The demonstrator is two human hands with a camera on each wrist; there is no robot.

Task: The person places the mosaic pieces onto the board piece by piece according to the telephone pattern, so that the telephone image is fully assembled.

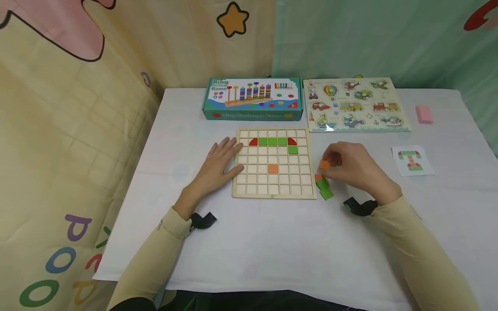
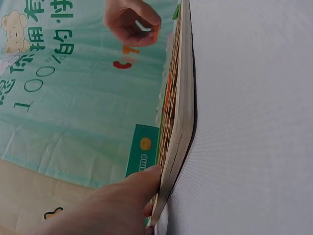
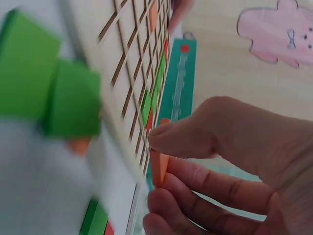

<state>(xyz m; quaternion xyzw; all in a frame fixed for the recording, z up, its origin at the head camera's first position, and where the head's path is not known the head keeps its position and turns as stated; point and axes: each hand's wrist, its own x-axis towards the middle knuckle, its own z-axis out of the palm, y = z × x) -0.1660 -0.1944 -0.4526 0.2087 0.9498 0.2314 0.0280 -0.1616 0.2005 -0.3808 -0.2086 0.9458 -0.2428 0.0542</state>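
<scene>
"Where is the small, flat orange block (image 1: 324,164) sitting?"

"The right hand (image 1: 352,166) is pinching it between thumb and curled fingers, just right of the pale wooden grid board (image 1: 273,189); the board is lying leftward of those fingers."

"And the left hand (image 1: 214,168)?"

"Farther off, it's resting loosely spread fingers on the board's left edge, gripping nothing."

"What's hidden?"

"Fingers are covering part of the block, so its long axis isn't showing clearly."

Room near, obstacles far
The tablecloth (image 1: 272,250) lies open near the middle — the box (image 1: 253,97) and puzzle board (image 1: 367,103) block far, left hand (image 1: 215,165) and loose tiles (image 1: 322,184) flank the grid board (image 1: 273,179).
</scene>
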